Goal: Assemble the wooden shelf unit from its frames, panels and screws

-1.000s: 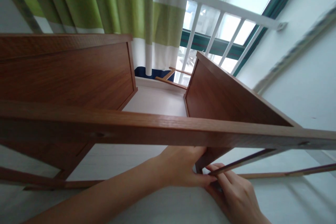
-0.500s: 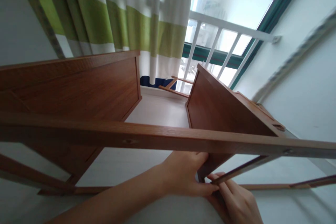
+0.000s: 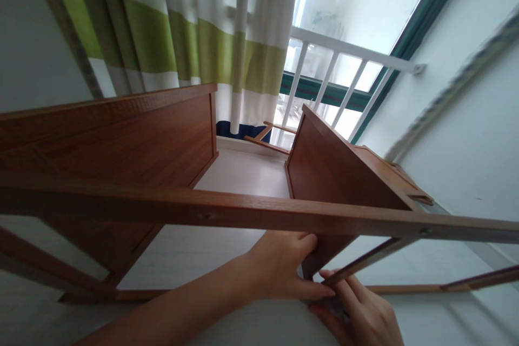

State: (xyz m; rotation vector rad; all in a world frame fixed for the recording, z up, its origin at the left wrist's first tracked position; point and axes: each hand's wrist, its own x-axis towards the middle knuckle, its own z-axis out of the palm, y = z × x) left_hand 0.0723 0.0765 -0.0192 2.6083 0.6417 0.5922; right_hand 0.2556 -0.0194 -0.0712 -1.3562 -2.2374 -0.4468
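Wooden panel (image 3: pixel 324 167) — flat, reddish-brown | left hand (image 3: pixel 284 269) clamped on its near corner | right hand (image 3: pixel 365 308) alongside — grip unclear

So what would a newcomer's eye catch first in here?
Probably the long wooden rail spanning the view. Below it, the left grip and right grip, bare hands, are close together near the lower corner of the right-hand panel. Behind, a striped curtain hangs beside the bright window.
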